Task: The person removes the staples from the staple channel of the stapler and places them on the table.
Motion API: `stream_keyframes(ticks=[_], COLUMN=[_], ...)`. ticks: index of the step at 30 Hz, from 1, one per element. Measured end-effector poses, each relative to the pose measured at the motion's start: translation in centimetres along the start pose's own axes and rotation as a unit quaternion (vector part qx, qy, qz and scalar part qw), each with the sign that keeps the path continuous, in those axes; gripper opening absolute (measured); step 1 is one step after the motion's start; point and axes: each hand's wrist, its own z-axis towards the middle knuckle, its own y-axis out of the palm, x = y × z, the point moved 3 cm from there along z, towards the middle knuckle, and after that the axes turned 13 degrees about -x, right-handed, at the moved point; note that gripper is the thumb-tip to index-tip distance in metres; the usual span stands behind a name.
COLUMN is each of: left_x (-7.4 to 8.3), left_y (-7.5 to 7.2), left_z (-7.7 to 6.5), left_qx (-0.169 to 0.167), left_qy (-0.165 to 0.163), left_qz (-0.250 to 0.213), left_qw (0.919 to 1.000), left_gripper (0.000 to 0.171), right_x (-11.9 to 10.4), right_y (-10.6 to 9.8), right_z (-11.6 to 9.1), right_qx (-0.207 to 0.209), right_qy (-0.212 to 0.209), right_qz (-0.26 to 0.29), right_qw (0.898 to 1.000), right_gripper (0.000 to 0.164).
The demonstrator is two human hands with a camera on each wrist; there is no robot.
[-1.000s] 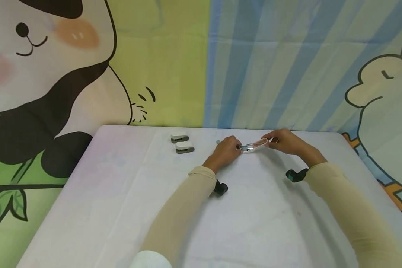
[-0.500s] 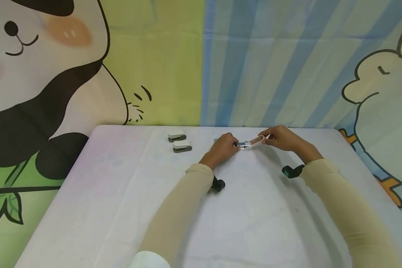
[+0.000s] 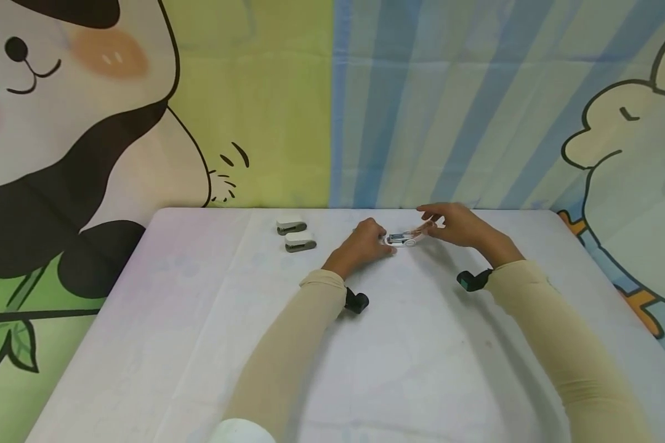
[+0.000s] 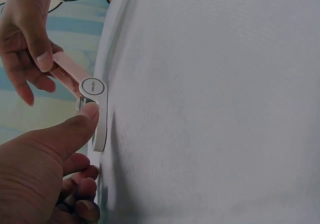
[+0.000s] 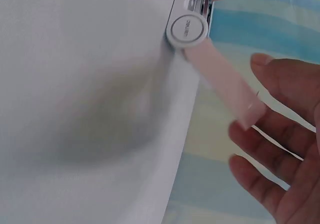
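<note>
A small pink-and-white stapler (image 3: 402,239) is swung open near the table's back edge, its metal staple channel bared. My left hand (image 3: 361,245) holds the white base end, with the thumb (image 4: 82,121) across the channel in the left wrist view. The pink handle (image 5: 222,79) slants away from the round hinge. At the handle's free end is my right hand (image 3: 455,226), fingers spread and loosely bent. In the right wrist view its thumb (image 5: 285,79) stands apart from the handle, while the index finger lies at or behind the tip; contact is hard to tell.
Two small white-and-grey staplers (image 3: 300,241) sit side by side left of my left hand. The white-covered table (image 3: 244,320) ends just behind the hands, against a printed cartoon backdrop (image 3: 277,111). Black wrist cameras (image 3: 473,280) hang below both wrists.
My right hand's fingers have loosened from the pink handle's end and spread, and the hand has shifted slightly left. The left hand keeps its place at the stapler's base end.
</note>
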Motion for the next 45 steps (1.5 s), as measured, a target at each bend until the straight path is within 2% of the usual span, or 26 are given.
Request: stream_keyframes(ticks=[5,11,18,22,31,38,45], left_x=[-0.7,-1.2,-1.8,-2.2,-3.4,-5.0,-7.4], left_y=[-0.8,-2.4,-4.3,-5.5,-7.5,-8.8,-8.8], left_z=[-0.6,-1.6,-2.7,-3.7,-6.1,-8.6,-10.9], left_qx=[0.001,-0.004,-0.003,0.014,0.083,0.101,0.130], left_qy=[-0.013,-0.028,-0.041,-0.044,-0.007,-0.025,-0.034], left_qz=[-0.011,-0.017,-0.032,-0.031,-0.007,-0.015,-0.026], left_qw=[0.9999,0.9994,0.9986,0.9984,0.9965,0.9945,0.9906], left_gripper=[0.032,0.048,0.054,0.053,0.039,0.041,0.040], right_x=[-1.5,-3.5,-4.5,-5.0,-7.1,-8.7,-9.8], right_y=[-0.3,0.0,0.5,0.9,3.0,4.2,5.7], right_z=[0.8,2.0,3.2,4.2,7.2,9.7,11.7], right_qx=[0.031,0.038,0.047,0.044,0.026,0.019,0.013], right_qy=[-0.015,-0.040,-0.071,-0.085,-0.106,-0.144,-0.160], right_qz=[-0.010,0.001,0.015,0.030,0.081,0.078,0.115], right_qw=[0.999,0.998,0.996,0.995,0.991,0.986,0.980], right_gripper=[0.047,0.041,0.039,0.039,0.039,0.037,0.037])
